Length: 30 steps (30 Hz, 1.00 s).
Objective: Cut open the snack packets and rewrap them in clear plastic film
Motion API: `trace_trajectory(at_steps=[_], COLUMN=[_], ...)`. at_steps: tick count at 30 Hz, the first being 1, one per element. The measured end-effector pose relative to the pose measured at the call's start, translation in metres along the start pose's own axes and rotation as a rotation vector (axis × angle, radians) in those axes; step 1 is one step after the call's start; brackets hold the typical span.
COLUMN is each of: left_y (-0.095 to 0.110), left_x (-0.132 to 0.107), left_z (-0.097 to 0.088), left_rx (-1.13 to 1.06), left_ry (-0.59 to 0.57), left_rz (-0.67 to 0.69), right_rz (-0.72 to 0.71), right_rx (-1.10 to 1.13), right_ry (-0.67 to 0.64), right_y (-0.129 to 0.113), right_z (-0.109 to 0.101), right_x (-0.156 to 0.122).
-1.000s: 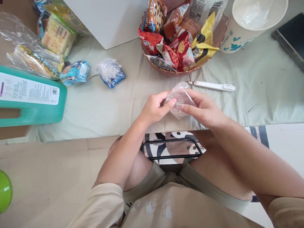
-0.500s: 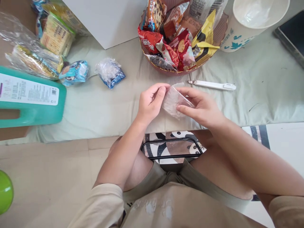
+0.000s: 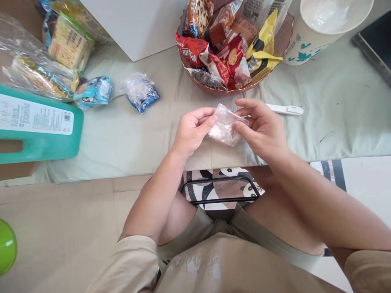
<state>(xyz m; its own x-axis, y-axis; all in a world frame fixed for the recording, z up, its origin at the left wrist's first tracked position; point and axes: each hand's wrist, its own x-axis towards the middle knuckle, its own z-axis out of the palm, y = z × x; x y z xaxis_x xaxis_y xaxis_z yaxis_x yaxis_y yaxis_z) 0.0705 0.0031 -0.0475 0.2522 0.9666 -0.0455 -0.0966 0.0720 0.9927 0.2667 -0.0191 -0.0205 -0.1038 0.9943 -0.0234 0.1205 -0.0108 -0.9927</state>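
Between my two hands is a small clear plastic bag (image 3: 225, 129), creased and see-through. My left hand (image 3: 195, 129) pinches its left edge between thumb and fingers. At the bag's right side, my right hand (image 3: 259, 124) has its thumb on the near face and its fingers behind the edge, with the upper fingers lifted apart. Partly covered by the right hand lies a white craft knife (image 3: 285, 109) on the cloth. Just beyond the hands stands a pinkish gold-rimmed bowl (image 3: 210, 88) full of wrapped snacks (image 3: 235, 61).
A crumpled clear-and-blue wrapper (image 3: 141, 92) and a blue snack packet (image 3: 94, 92) lie to the left. Near them is a teal jug (image 3: 61, 148). At right stand a paper cup (image 3: 301, 47) and a dark phone-like device (image 3: 375, 47). A white box (image 3: 137, 24) sits behind.
The bag has turned and bunched up between my hands. My right hand's fingers have lifted and spread, now covering the knife's left end.
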Motion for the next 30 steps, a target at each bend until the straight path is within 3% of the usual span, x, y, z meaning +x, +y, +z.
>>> trace_trajectory(at_steps=[6, 11, 14, 17, 23, 27, 30], left_y=[0.004, 0.015, 0.018, 0.016, 0.011, 0.013, 0.014], left_x=[0.001, -0.002, -0.002, -0.002, -0.001, -0.004, -0.005], left_z=[-0.001, 0.000, 0.000, -0.001, -0.003, 0.000, 0.002], left_rx=[-0.030, 0.050, 0.087, 0.034, 0.003, 0.043, 0.045], left_ry=[0.000, -0.096, -0.086, -0.108, -0.199, -0.235, -0.192], left_rz=[-0.074, -0.118, -0.110, -0.127, -0.182, -0.130, -0.079], right_rz=[-0.098, 0.039, 0.119, 0.148, 0.122, 0.111, 0.087], right_rx=[0.000, 0.132, 0.125, 0.129, 0.195, 0.118, -0.026], right_ry=[0.065, -0.161, -0.231, -0.199, 0.016, -0.053, -0.069], right_y=[0.011, 0.010, 0.003, 0.001, 0.009, 0.004, -0.002], right_z=[-0.006, -0.007, -0.004, -0.001, 0.000, 0.001, 0.003], right_x=[0.006, 0.003, -0.002, -0.003, 0.005, 0.004, 0.002])
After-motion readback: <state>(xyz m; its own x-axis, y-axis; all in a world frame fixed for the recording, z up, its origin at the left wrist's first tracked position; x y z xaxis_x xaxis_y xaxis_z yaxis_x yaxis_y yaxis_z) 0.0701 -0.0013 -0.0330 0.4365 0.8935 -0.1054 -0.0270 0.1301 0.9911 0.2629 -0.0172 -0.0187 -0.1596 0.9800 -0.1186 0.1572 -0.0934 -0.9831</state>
